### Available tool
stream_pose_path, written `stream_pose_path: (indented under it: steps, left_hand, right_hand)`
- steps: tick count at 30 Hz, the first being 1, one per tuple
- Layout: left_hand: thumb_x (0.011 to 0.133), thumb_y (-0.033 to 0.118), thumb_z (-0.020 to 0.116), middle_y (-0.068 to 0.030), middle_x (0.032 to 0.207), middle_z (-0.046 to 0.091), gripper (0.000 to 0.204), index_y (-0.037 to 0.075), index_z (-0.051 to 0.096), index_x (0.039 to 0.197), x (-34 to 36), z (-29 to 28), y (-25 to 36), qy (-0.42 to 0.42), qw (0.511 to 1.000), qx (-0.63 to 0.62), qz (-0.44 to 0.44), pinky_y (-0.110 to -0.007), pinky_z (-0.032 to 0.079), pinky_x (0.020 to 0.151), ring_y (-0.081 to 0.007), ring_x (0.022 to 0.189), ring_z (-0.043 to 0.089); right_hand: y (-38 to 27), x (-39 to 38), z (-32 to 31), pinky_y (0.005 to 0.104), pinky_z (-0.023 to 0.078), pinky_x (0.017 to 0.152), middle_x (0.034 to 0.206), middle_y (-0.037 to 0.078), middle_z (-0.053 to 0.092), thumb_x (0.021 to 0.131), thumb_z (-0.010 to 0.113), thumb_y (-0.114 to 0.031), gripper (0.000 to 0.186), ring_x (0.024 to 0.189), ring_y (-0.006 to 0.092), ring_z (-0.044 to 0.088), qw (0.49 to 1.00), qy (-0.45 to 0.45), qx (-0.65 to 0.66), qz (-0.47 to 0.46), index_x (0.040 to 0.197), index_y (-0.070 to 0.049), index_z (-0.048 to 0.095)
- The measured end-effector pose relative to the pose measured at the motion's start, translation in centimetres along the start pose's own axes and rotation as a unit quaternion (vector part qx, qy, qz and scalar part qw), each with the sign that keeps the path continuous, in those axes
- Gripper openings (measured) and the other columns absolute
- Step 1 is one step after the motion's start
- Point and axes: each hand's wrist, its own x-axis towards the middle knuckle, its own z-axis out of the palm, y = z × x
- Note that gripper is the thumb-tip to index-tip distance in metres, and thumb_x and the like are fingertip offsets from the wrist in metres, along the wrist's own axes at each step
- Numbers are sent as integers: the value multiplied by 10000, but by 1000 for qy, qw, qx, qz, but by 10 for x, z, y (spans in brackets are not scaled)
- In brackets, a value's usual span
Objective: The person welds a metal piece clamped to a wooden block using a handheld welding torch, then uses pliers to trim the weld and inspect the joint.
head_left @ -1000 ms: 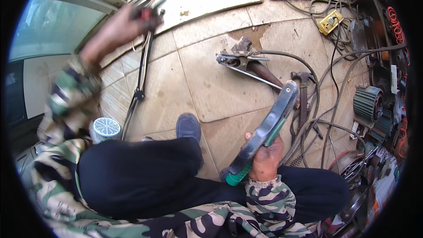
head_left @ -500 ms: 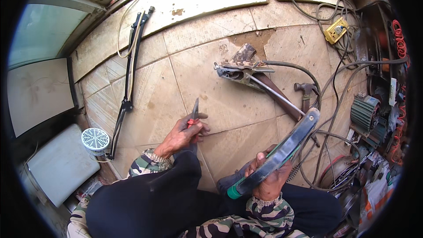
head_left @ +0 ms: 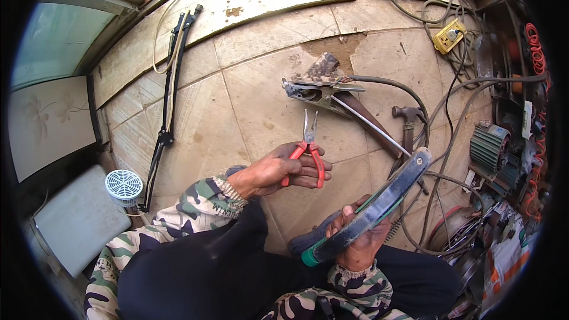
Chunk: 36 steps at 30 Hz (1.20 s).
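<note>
My left hand grips red-handled pliers, whose slim metal jaws point away from me and are spread apart. The handles lie across my fingers. To the right, my right hand is wrapped around a long, curved black bar with green edges. I cannot make out its kind. It slants up to the right over my knee. From near its far end, a thin metal rod runs to a metal clamp-like part on the tiles, which the pliers do not touch.
A hammer lies right of the metal part, among dark cables. A yellow socket box and a green finned motor are at the right. On the left are a folding black arm, a white round grille and a grey seat.
My left hand has moved right and turned over, bringing the pliers into full view with their jaws apart. The right hand keeps hold of the black and green bar, nearly unmoved.
</note>
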Motion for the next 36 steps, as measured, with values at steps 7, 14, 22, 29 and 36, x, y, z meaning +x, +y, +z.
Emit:
stream_pose_path:
  steps: [7,14,22,29,36]
  left_hand:
    - [919,24,550,-314,1386,519,533,21,331,1405,18,3,6,-9,997,-67,41,-488,530,1049,-441,1296,546]
    - [1041,151,518,-279,1254,616,360,-5,410,1347,23,-13,-2,16,991,-121,48,-412,637,881,-387,1125,672]
    - [1060,225,518,-240,1163,653,369,55,416,1371,21,-21,-9,18,989,-113,98,-361,647,797,-334,1009,715]
    - [1063,222,506,-222,1071,679,318,10,475,1298,17,-25,-8,51,985,-125,105,-305,649,687,-295,912,738]
    - [1063,224,510,-213,1073,685,319,-15,504,1273,10,-32,-16,57,987,-120,95,-274,638,657,-284,900,743]
  right_hand:
    - [-6,-6,5,322,486,460,671,57,556,855,738,-49,263,484,157,556,999,32,16,8,963,-7,502]
    - [15,-4,-21,323,465,440,675,50,549,880,704,-13,256,484,155,536,993,-26,-115,-19,1045,-30,509]
    - [13,5,2,260,456,647,753,-4,607,792,783,-34,222,672,88,537,983,-6,-181,-33,869,-6,576]
    - [14,10,11,264,451,641,745,6,607,780,789,-15,234,665,96,538,978,-9,-204,-36,870,-4,574]
    - [18,12,16,264,452,641,742,0,602,770,795,5,240,664,95,540,981,-1,-192,-37,865,-6,575]
